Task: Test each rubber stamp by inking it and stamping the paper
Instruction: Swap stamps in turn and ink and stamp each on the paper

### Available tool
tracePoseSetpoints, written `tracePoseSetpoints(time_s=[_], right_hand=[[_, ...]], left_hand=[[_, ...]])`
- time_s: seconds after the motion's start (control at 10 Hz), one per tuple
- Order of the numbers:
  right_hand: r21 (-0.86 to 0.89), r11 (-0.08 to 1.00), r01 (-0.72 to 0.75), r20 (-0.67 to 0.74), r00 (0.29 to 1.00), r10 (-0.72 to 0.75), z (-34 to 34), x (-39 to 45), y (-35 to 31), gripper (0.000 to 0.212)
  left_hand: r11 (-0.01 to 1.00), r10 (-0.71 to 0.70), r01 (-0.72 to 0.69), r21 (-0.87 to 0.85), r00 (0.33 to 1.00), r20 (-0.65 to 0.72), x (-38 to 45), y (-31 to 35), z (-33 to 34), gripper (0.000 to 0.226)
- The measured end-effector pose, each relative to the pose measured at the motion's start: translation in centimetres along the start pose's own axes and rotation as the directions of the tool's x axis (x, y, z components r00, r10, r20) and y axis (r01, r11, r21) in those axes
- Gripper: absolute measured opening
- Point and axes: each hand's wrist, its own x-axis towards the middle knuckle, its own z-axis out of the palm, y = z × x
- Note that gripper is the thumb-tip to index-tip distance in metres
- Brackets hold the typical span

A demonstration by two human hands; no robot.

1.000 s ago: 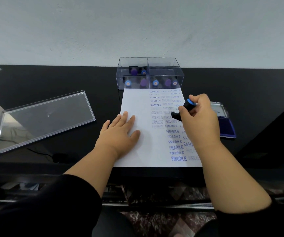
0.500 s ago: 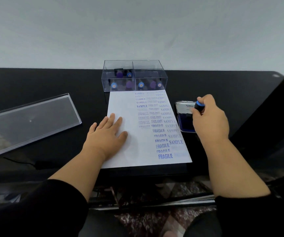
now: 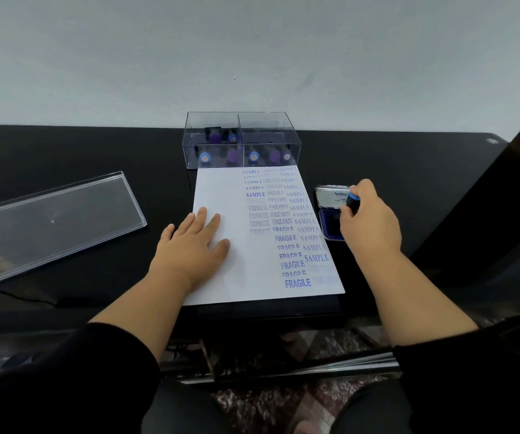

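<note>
A white paper (image 3: 221,189) lies on the black desk, its right half covered with blue prints reading SAMPLE, FAX OUT, EXPRESS and FRAGILE. My left hand (image 3: 191,245) rests flat on the paper's left part, fingers straight. My right hand (image 3: 369,222) grips a black rubber stamp with a blue cap (image 3: 352,200) and holds it down on the blue ink pad (image 3: 330,227), which sits open just right of the paper. The stamp's base is hidden by my fingers.
A clear box (image 3: 241,140) with several blue and purple capped stamps stands behind the paper, against the wall. Its clear lid (image 3: 55,220) lies on the desk (image 3: 393,158) at the left. A thin black cable (image 3: 26,297) runs near the front edge.
My right hand carried the stamp from the paper rightward to the ink pad and now presses it there. My left hand stayed flat on the paper.
</note>
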Motion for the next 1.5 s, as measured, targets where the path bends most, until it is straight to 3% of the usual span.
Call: tracePoseSetpoints(time_s=[0.7, 1.0, 1.5], right_hand=[[0.052, 0.998, 0.032, -0.058, 0.998, -0.029, 0.5, -0.7, 0.5, 0.009], [-0.037, 0.999, 0.021, 0.003, 1.000, -0.021, 0.1, 0.4, 0.1, 0.013], [0.133, 0.991, -0.014, -0.013, 1.000, 0.016, -0.1, -0.2, 0.3, 0.019]], left_hand=[[1.000, 0.000, 0.000, 0.002, 1.000, 0.003, -0.1, 0.1, -0.1, 0.056], [1.000, 0.000, 0.001, 0.006, 1.000, -0.009, 0.0, 0.1, 0.0, 0.056], [1.000, -0.002, 0.002, 0.020, 1.000, 0.003, -0.1, 0.2, 0.0, 0.056]])
